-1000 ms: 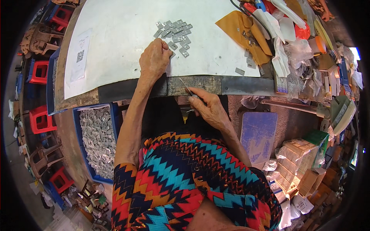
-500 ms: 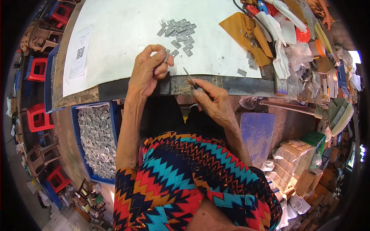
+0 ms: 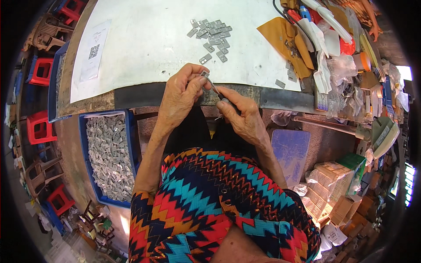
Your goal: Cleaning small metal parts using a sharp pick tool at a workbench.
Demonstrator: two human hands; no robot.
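Observation:
My left hand (image 3: 180, 95) pinches a small grey metal piece (image 3: 204, 74) at the front edge of the workbench. My right hand (image 3: 243, 115) grips a thin pointed tool (image 3: 213, 86) whose tip touches that piece. Both hands meet just over the dark strip along the bench edge. Farther back on the white sheet (image 3: 144, 39) lies a loose cluster of several small grey metal pieces (image 3: 212, 34).
A blue crate (image 3: 83, 144) full of grey metal pieces sits low at my left. Clutter of bags, orange cloth (image 3: 280, 37) and tools fills the bench's right side. Cardboard boxes (image 3: 333, 184) stack at the lower right. Red stools (image 3: 39, 127) stand at the left.
My left hand came back from the pile on the white sheet to the bench edge holding a piece. My right hand raised the tool to meet it.

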